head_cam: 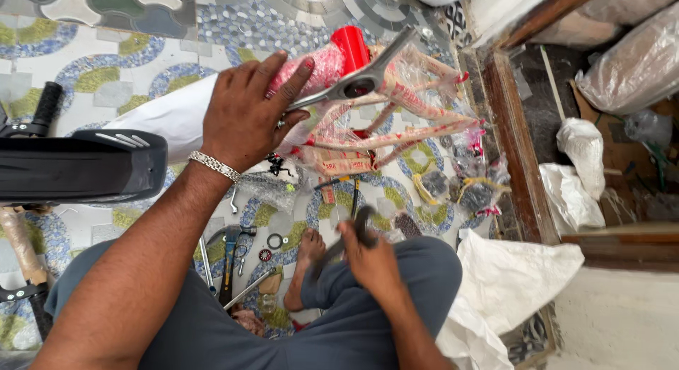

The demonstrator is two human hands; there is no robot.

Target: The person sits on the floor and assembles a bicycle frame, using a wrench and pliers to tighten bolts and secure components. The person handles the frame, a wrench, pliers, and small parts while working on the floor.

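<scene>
My red metal bicycle frame in clear plastic wrap stands over the patterned floor. My left hand presses spread fingers against it, steadying it. Below it, my right hand grips dark pliers.

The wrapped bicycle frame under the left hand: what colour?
Red, under clear plastic wrap; head view.

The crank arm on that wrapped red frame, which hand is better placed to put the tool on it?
Probably the right hand: it already grips a dark tool, below the grey crank arm. The left hand is spread over the wrapped red frame, steadying it.
</scene>
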